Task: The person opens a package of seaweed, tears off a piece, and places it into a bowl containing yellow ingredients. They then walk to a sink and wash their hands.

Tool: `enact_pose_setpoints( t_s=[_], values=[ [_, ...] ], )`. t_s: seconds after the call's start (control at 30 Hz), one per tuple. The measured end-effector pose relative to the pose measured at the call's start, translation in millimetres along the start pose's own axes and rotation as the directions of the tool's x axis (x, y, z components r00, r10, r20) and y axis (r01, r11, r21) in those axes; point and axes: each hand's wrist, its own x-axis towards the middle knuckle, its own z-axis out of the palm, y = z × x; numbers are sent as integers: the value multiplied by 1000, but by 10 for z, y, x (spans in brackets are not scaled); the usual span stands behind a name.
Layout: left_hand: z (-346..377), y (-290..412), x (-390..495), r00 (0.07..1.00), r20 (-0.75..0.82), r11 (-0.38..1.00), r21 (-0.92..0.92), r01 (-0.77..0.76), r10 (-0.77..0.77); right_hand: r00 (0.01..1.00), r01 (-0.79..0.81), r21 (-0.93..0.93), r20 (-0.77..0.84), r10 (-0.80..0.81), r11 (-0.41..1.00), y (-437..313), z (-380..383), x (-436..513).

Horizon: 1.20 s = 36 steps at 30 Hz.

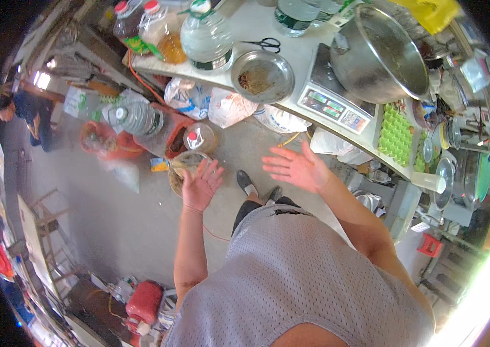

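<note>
My left hand (201, 185) is raised palm up with its fingers apart, holding nothing. Below it in the picture's depth, a round basket or sack-like container (188, 159) stands on the floor, partly covered by the hand. My right hand (297, 167), also palm up and spread, is free in front of the table (227, 15). On that table's near edge sits a shallow metal bowl (273, 73) with brown residue. Black-handled scissors (269, 43) lie behind it. A digital scale (336, 108) stands to the right, and a large stainless steel pot (371, 60) rests tilted on or against it.
Large plastic bottles (206, 39) and green egg trays (394, 134) stand on the table. Filled plastic bags (232, 106) sit underneath. Floor items include an oil jug (200, 138) and a red tub (110, 141). Another person (34, 115) is at far left; a wooden frame (32, 230) stands lower left.
</note>
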Motion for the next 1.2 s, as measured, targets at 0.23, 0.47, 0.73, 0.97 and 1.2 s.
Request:
enact_pose_setpoints(
  t_s=[0.23, 0.47, 0.73, 0.97, 1.2],
  values=[
    [-69, -313, 626, 949, -310, 915, 362, 176, -60, 749, 4, -207, -648, -140, 978, 975, -1683, -1380],
    [97, -481, 1037, 923, -384, 820, 515, 249, -39, 69, -48, 137, -988, 140, 989, 3367, -3029, -3632],
    [190, -200, 1968, 921, -390, 833, 500, 239, -30, 34, -13, 307, -951, 307, 952, 4331, -2307, -3932],
    [369, -113, 3085, 876, -482, 810, 519, 273, 14, 235, 163, 130, -968, 90, 978, 3317, -1682, -2709],
    [357, -141, 3216, 938, -339, 764, 625, 162, 78, 60, 247, 139, -990, 128, 959, 3418, -1082, -2241]
  ],
)
